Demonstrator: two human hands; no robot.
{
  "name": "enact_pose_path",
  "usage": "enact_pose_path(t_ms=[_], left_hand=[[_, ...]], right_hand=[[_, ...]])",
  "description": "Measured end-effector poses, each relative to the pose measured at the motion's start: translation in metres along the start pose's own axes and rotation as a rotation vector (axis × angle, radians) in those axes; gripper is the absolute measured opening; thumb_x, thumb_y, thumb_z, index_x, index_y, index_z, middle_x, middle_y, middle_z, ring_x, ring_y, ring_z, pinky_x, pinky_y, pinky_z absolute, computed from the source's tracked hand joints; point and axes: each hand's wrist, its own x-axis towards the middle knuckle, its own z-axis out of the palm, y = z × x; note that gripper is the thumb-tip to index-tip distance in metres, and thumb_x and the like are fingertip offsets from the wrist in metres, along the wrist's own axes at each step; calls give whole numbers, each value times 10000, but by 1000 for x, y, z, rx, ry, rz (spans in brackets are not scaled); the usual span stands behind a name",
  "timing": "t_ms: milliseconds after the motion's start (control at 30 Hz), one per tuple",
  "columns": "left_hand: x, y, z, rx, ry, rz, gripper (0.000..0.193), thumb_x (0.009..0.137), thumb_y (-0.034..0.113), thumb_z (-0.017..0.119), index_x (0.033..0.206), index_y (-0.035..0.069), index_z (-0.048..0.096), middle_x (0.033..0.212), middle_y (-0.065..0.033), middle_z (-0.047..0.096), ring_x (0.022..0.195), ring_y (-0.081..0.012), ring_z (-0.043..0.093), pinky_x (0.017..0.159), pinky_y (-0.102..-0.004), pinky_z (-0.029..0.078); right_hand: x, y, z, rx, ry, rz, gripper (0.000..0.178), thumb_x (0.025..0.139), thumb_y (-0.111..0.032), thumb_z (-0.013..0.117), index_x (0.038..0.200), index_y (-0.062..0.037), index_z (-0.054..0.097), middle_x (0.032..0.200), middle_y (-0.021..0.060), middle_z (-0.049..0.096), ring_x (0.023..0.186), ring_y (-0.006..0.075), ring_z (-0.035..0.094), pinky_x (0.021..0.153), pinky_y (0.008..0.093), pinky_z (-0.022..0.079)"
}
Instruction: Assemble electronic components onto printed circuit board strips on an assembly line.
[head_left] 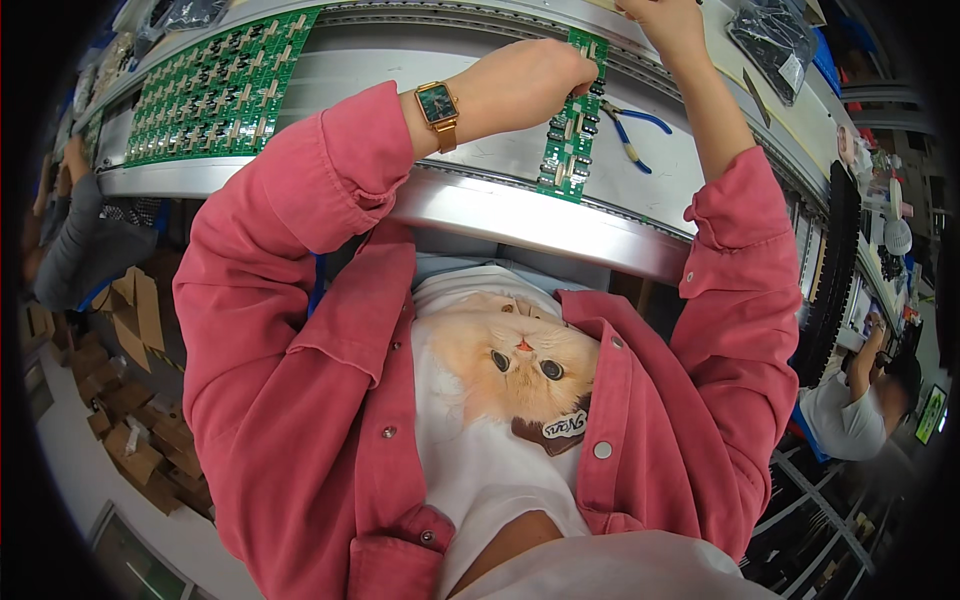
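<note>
A narrow green circuit board (567, 160) with rows of small parts lies across the metal rail track in front of me. My left hand (545, 75), with a watch on its wrist, is over the board; its fingers are curled together at the right edge, and whatever they pinch is hidden. Up at the top edge of the view is my right hand (665, 22), fingers bent and partly cut off, so what they hold cannot be made out. Blue-handled pliers (637, 135) lie just right of the board.
A larger panel of green circuit boards (215, 95) sits on the track at left. The silver front rail (540, 220) runs close to my body. A dark plastic bag (775, 45) rests at the upper right. Other people work at far left and far right; cardboard boxes (140, 440) stand at lower left.
</note>
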Motion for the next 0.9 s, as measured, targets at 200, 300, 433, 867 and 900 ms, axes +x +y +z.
enact_pose_path(t_ms=[200, 300, 433, 867, 900], left_hand=[[0, 2, 2, 133, 9, 31, 61, 757, 12, 604, 816, 29, 602, 813, -85, 630, 693, -280, 596, 682, -359, 490], [-1, 4, -1, 138, -6, 26, 53, 758, 19, 609, 810, 30, 604, 820, -81, 628, 699, -280, 600, 684, -360, 493], [-2, 3, -2, 146, -15, 22, 45, 759, 29, 616, 803, 32, 609, 826, -77, 625, 703, -279, 604, 685, -359, 496], [15, -6, -19, 218, 39, 18, 90, 749, 41, 641, 835, 57, 661, 814, -60, 642, 653, -248, 594, 646, -320, 492], [27, -20, -22, 114, -25, -2, 100, 729, 58, 609, 804, 43, 673, 789, -109, 657, 669, -308, 605, 653, -356, 497]], right_hand=[[-8, 1, -6, 21, -93, -77, 157, 767, -87, 606, 887, -52, 701, 765, 42, 665, 671, 125, 584, 634, 222, 473], [-14, 0, -8, 31, -140, -116, 177, 786, -100, 603, 918, -55, 711, 799, 48, 679, 693, 127, 601, 652, 221, 481], [-26, -15, -7, 50, -144, -87, 168, 778, -87, 603, 906, -47, 703, 786, 48, 671, 682, 125, 595, 641, 217, 477], [-57, -42, -12, 48, -191, 21, 116, 718, -24, 595, 812, -12, 662, 716, 75, 642, 602, 175, 579, 587, 254, 473], [-64, -45, -14, 47, -193, 16, 116, 718, -24, 595, 812, -12, 662, 716, 75, 642, 602, 175, 579, 587, 254, 473]])
